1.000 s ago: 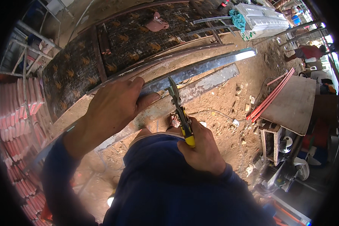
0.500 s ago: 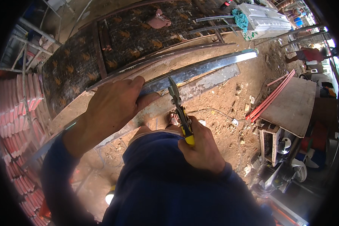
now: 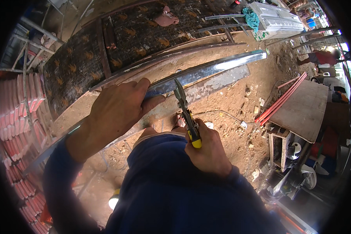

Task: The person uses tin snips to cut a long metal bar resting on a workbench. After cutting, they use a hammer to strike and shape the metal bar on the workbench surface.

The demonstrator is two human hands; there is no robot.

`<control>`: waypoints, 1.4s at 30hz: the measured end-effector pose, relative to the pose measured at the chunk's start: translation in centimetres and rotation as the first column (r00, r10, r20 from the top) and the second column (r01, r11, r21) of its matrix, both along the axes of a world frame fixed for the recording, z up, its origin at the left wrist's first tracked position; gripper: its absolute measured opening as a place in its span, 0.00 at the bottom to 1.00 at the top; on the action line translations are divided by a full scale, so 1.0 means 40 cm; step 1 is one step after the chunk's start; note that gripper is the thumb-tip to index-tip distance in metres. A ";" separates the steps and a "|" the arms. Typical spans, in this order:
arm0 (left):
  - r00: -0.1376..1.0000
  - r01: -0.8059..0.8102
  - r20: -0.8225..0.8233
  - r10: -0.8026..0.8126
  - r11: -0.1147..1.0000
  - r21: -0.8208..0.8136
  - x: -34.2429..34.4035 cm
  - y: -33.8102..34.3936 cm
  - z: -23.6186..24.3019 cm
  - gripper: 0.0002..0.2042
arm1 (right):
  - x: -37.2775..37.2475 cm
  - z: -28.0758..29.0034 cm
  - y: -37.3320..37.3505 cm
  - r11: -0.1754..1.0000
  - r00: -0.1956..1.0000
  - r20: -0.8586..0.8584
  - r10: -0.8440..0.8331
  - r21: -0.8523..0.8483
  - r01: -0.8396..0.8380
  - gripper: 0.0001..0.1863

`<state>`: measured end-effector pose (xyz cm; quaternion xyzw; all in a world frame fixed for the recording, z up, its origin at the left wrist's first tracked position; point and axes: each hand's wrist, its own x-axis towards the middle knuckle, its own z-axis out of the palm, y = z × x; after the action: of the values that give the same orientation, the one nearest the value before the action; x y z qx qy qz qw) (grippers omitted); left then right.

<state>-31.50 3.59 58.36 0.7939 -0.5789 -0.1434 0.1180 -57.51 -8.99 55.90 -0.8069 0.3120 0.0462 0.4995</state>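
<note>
My left hand (image 3: 117,109) grips a long shiny metal channel (image 3: 206,68) that runs diagonally from lower left to upper right. Below it lies a grey, flaking board or beam (image 3: 230,78). Tin snips (image 3: 186,113) with yellow handles are in my right hand (image 3: 208,152), its fingers wrapped round the grips. The blades point up at the channel's near edge, just right of my left thumb; whether they touch it I cannot tell. My bare foot (image 3: 179,120) shows on the dirt beneath.
A dark patterned panel (image 3: 78,58) lies beyond the channel. Stacked pink-edged pieces (image 3: 19,113) stand left. Red pipes (image 3: 279,97) lie by a board (image 3: 304,109) on the right. A person in red (image 3: 323,57) is at upper right, near metal poles (image 3: 308,33).
My right hand and the snips' handles have edged slightly upward. My left hand keeps its grip on the channel, almost unmoved.
</note>
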 end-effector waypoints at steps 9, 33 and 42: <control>1.000 -0.022 -0.020 0.023 0.999 0.040 0.001 0.009 -0.005 0.25 | 0.001 -0.017 0.011 0.998 0.996 0.078 -0.045 -0.048 0.049 0.36; 0.997 -0.002 -0.077 0.005 0.999 0.041 0.006 0.042 -0.033 0.28 | -0.004 -0.008 0.035 0.993 0.997 0.081 0.004 -0.119 0.006 0.11; 0.996 -0.017 -0.089 0.023 0.998 0.069 0.009 0.067 -0.059 0.27 | 0.005 -0.036 0.031 0.994 0.998 0.044 0.041 -0.100 -0.037 0.13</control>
<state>-31.15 6.27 56.01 0.7959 -0.5600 -0.1974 0.1183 -57.31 -7.73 54.47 -0.8375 0.2864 0.0217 0.4648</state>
